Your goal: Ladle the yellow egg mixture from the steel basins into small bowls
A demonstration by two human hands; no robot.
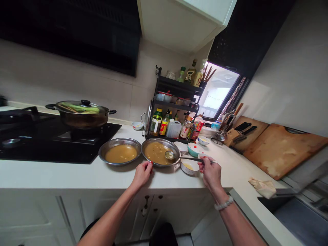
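Observation:
My right hand (210, 172) is closed round the dark handle of a ladle (169, 155). The ladle's bowl rests in the cloudy brown liquid of a round metal dish (145, 146), near its right side. At the near rim of this dish, my left hand (142, 173) is closed with thumb and fingers pinching the edge. A second metal dish (101, 158) with similar brown liquid stands beside it on the left. Under the ladle's handle sits a white bowl (189, 172) with something pale yellow inside. A green bowl (192, 150) and another white bowl (180, 146) are behind it.
A lidded pot (82, 118) stands on the black hob (46, 150) at left. Behind the dishes is a black rack (176, 89) of bottles. Knives in a block (232, 136), a cutting board (284, 147) and a cloth (262, 187) are at right, near the sink (299, 215).

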